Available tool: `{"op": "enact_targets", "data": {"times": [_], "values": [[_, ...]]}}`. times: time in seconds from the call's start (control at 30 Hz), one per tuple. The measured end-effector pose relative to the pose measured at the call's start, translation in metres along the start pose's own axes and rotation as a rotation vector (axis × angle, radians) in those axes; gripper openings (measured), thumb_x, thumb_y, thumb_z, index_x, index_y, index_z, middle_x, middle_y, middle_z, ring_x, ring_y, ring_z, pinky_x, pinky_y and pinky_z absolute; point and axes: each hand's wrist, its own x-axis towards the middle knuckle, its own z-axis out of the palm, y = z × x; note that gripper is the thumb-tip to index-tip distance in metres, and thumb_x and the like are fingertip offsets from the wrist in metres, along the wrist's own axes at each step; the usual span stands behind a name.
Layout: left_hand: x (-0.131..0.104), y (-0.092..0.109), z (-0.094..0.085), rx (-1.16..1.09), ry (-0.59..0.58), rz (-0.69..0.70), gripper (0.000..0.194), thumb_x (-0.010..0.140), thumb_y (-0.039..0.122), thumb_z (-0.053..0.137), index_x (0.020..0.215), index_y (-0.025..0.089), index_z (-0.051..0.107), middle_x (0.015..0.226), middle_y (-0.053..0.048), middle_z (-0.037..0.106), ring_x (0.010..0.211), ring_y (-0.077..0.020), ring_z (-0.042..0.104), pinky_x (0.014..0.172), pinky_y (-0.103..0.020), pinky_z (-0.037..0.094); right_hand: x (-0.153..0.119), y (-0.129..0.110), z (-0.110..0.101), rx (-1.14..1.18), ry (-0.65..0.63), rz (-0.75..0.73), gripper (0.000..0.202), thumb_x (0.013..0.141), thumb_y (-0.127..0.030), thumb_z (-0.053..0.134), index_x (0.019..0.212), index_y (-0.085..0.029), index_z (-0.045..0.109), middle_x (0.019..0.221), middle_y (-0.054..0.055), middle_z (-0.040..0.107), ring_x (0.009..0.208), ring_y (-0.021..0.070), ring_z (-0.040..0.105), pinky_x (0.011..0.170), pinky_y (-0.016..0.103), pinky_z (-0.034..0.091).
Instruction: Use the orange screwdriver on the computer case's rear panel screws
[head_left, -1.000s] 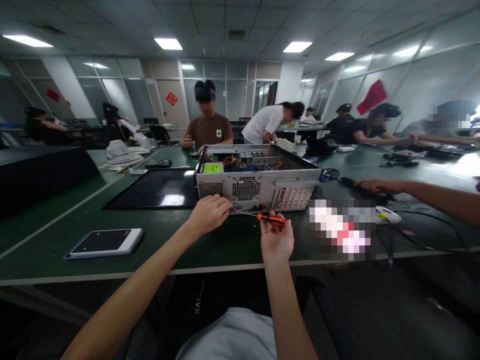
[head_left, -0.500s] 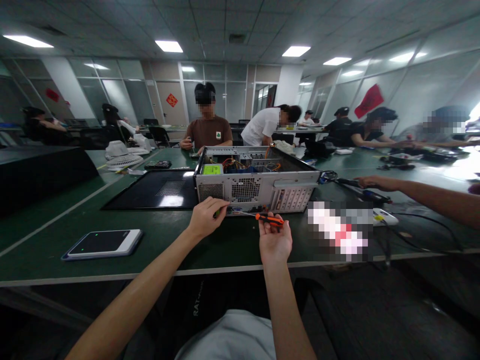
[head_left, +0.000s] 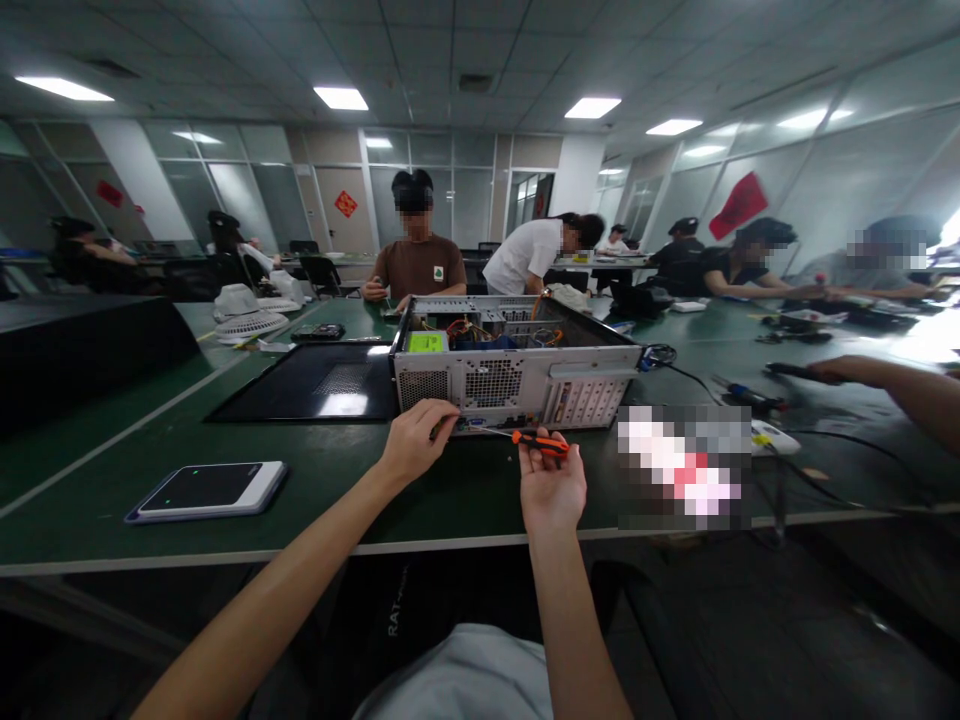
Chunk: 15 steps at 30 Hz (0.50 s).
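A computer case (head_left: 517, 385) lies on its side with its top open and its rear panel facing me; wires and a green label show inside. My right hand (head_left: 553, 490) is closed, palm up, around the handle of an orange-and-black screwdriver (head_left: 541, 442). The screwdriver's shaft points left along the lower edge of the rear panel, near a blue port. At that panel's lower left, the fingers of my left hand (head_left: 420, 437) are pinched together. What they grip, if anything, is hidden.
A black side panel (head_left: 307, 385) lies left of the case, with a tablet-like device (head_left: 206, 490) nearer me. To the right are a blurred-out patch, a white power strip (head_left: 776, 440), cables and a co-worker's hand (head_left: 847, 370) holding a dark tool. Other people work behind.
The co-worker's hand at the right has drawn away from the case, rightward, with the dark tool. My own hands and the screwdriver hold nearly the same position.
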Motion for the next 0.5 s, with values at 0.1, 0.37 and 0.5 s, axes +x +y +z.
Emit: {"op": "enact_targets", "data": {"times": [0.1,0.37,0.5], "values": [[-0.0022,0.0,0.001,0.005,-0.005,-0.015,0.014,0.1,0.019,0.058,0.112,0.018,0.064,0.1,-0.007,0.074,0.09,-0.0174,0.072,0.08,-0.031,0.061,0.0021,0.0005,-0.0027,-0.003,-0.016,-0.001,0.022,0.097,-0.041,0.054,0.093,-0.022,0.064,0.089,0.001,0.075,0.082,0.0125,0.073,0.102,0.041,0.058],[-0.0038,0.0017,0.0029,0.01,-0.004,0.008,0.018,0.1,0.019,0.06,0.117,0.018,0.061,0.097,-0.006,0.074,0.08,-0.0149,0.071,0.074,-0.027,0.06,0.0002,0.0,-0.0004,0.006,-0.01,0.016,0.021,0.097,-0.039,0.053,0.093,-0.022,0.064,0.089,0.001,0.075,0.085,0.0122,0.074,0.102,0.04,0.058],[-0.0032,0.0036,0.0029,0.005,-0.009,0.01,0.016,0.099,0.019,0.06,0.115,0.018,0.062,0.096,-0.005,0.074,0.079,-0.0145,0.07,0.073,-0.026,0.06,-0.0034,-0.0018,0.0033,0.007,0.006,0.028,0.024,0.1,-0.037,0.048,0.091,-0.022,0.064,0.087,0.001,0.075,0.084,0.0114,0.074,0.102,0.038,0.059]]}}
